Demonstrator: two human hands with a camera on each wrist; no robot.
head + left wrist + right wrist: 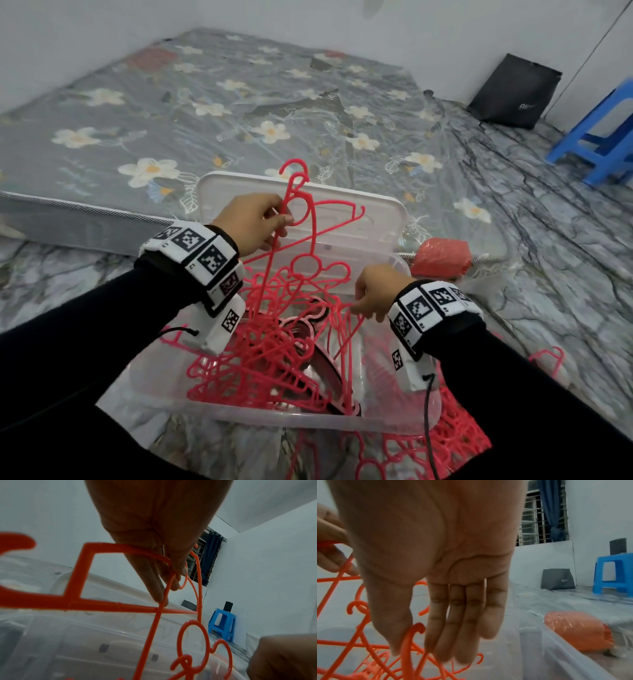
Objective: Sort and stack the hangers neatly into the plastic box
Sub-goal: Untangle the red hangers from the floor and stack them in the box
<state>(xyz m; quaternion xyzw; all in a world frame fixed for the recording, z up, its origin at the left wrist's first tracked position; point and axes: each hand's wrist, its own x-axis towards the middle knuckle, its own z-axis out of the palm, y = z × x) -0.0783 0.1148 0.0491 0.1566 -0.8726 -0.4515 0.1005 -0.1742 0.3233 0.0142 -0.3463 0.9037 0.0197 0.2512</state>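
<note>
1. Lifting two pink hangers [308,209] by their necks, the left hand [251,222] pinches them above the plastic box [274,416], probably to pull them free of the tangle.
2. The right hand [375,293], at four o'clock from the left, reaches its straight fingers [462,635] into the tangled hangers [270,363] in the box, gripping nothing, likely steadying them.
3. More hangers [455,442] lie on the floor at five o'clock of the box.
</note>
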